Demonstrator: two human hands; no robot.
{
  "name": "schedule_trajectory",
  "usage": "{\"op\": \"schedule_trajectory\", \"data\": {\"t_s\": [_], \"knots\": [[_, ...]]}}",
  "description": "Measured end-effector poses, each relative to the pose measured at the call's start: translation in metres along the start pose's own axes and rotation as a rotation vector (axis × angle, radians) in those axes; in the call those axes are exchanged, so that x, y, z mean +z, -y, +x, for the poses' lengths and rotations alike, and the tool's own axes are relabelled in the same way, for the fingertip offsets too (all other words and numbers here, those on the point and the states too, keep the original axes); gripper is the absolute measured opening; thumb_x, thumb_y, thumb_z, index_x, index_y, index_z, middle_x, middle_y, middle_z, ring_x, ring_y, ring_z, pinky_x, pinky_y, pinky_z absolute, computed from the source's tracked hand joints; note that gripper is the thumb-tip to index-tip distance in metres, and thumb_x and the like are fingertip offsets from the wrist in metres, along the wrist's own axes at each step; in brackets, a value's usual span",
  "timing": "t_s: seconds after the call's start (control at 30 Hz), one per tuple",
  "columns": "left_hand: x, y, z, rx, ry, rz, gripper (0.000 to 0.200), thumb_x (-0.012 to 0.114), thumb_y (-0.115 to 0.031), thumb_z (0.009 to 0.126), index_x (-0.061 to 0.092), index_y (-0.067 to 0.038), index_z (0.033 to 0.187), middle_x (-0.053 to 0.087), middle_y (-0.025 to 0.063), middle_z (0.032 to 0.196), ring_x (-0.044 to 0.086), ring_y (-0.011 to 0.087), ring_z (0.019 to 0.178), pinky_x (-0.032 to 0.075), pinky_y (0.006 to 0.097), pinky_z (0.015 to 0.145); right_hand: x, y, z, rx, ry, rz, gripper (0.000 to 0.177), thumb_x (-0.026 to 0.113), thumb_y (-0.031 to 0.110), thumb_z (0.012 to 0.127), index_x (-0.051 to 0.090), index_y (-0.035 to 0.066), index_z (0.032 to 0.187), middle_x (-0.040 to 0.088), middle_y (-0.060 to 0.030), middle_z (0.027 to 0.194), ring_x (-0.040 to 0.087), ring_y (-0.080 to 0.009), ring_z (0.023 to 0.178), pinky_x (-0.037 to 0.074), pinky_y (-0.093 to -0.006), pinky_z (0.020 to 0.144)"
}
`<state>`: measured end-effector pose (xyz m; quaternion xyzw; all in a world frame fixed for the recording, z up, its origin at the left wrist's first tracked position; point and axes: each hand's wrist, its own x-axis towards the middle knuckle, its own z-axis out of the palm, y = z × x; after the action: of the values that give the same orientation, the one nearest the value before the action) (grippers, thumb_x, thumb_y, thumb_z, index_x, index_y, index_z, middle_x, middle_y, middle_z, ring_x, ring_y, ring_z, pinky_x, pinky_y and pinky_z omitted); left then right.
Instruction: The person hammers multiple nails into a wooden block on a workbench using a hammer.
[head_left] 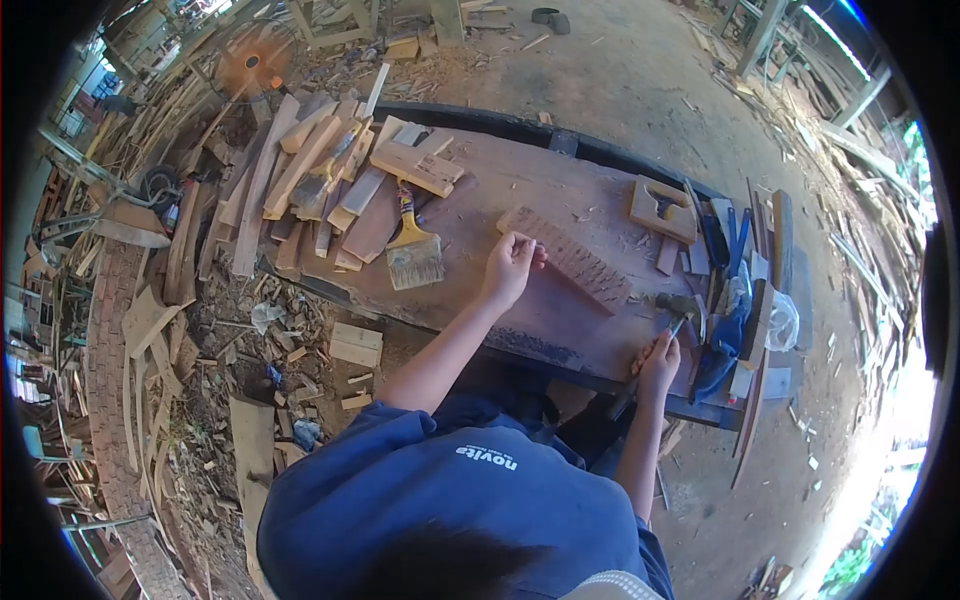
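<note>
On the workbench lies a wooden block with rows of small marks or pegs across its top; I cannot make out which. My left hand is closed, fingers curled together, just over the near left edge of the block. What it pinches, if anything, is too small to make out. My right hand grips the handle of a hammer beside the block's right end, near the bench's front edge. The hammer's dark metal head points away from me.
A wide paintbrush lies left of the block, by a pile of wood offcuts. A wooden hand plane, blue cloth and several tools crowd the right end. An orange fan stands behind the pile. Scraps litter the floor.
</note>
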<state>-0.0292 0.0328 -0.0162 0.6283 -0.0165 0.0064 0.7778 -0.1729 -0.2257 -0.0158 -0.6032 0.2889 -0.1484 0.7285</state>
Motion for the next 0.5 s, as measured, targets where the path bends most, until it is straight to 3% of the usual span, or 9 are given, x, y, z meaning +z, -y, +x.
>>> {"op": "schedule_trajectory", "data": {"t_s": [0.13, 0.3, 0.5], "knots": [[0.003, 0.004, -0.006, -0.018, -0.070, -0.191, 0.010, 0.049, -0.009, 0.101, 0.050, -0.001, 0.094, 0.063, 0.0096, 0.085, 0.065, 0.0144, 0.076, 0.057, 0.0274, 0.065, 0.001, 0.002, -0.001, -0.012, -0.023, -0.035, 0.032, 0.045, 0.034, 0.104, 0.043, 0.009, 0.084, 0.040, 0.0013, 0.057, 0.039, -0.0083, 0.039, 0.035, -0.0254, 0.034], [-0.004, 0.006, -0.010, 0.090, -0.014, 0.048, 0.008, 0.053, -0.012, 0.100, 0.054, -0.004, 0.099, 0.058, 0.0030, 0.079, 0.059, 0.0101, 0.069, 0.052, 0.0242, 0.063, -0.001, -0.002, 0.001, -0.013, -0.002, -0.001, 0.032, 0.045, 0.035, 0.104, 0.042, 0.009, 0.084, 0.040, 0.0014, 0.057, 0.040, -0.0083, 0.040, 0.035, -0.0254, 0.034], [-0.005, 0.005, -0.013, 0.115, -0.013, 0.052, 0.008, 0.062, -0.012, 0.096, 0.065, -0.005, 0.098, 0.059, -0.0011, 0.076, 0.055, 0.0067, 0.066, 0.046, 0.0208, 0.059, 0.000, 0.000, 0.000, 0.000, 0.015, 0.019, 0.031, 0.045, 0.034, 0.104, 0.042, 0.010, 0.084, 0.039, 0.0019, 0.057, 0.039, -0.0081, 0.040, 0.035, -0.0250, 0.034]]}}
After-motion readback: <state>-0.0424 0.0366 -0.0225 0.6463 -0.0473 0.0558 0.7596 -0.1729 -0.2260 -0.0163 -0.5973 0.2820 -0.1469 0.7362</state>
